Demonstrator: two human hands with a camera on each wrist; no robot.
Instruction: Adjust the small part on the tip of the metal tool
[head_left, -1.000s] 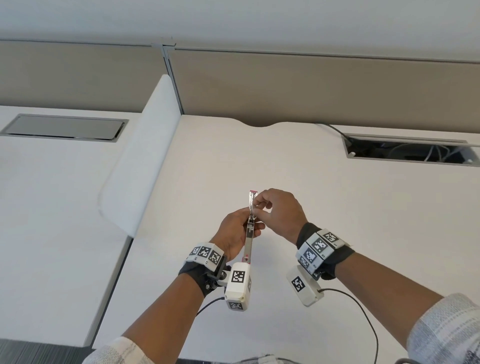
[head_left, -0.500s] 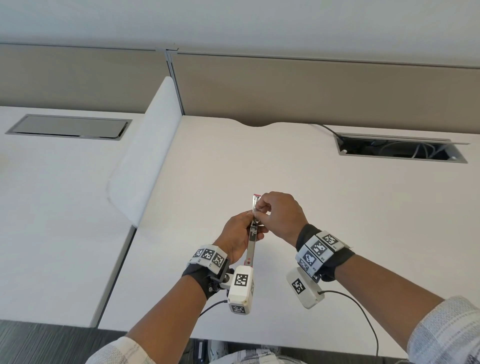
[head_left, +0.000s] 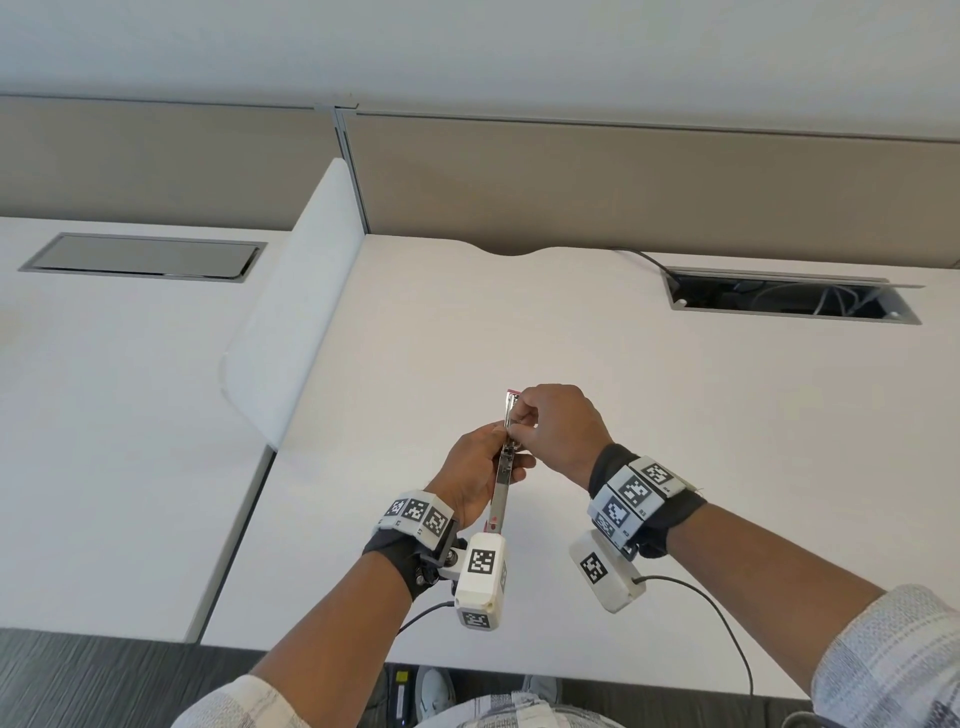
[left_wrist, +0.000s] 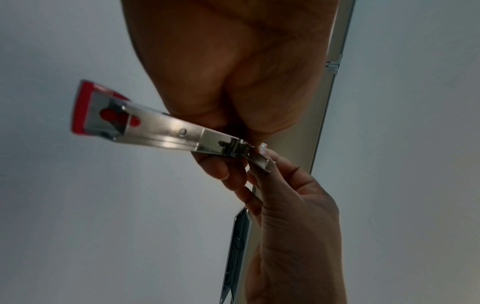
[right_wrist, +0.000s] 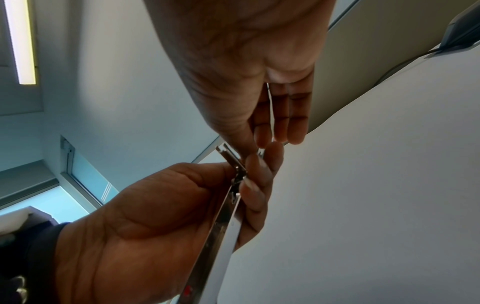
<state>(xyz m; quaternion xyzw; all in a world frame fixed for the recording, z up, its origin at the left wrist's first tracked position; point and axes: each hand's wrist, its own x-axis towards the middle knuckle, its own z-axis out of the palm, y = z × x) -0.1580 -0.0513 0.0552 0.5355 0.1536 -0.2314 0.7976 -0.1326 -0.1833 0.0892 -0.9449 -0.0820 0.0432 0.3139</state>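
Left hand (head_left: 475, 475) is gripping the middle of an opened-out metal stapler (head_left: 503, 486) held above the near desk (head_left: 675, 415), right hand (head_left: 558, 431) is pinching its far end, the staple channel. Stapler is looking light, rigid, slick bare steel with thin edges; red plastic end (left_wrist: 83, 107) is likely the safer spot to be holding. Far right, open cable tray (head_left: 795, 301) is holding loose cables; far left, a closed tray lid (head_left: 143, 255).
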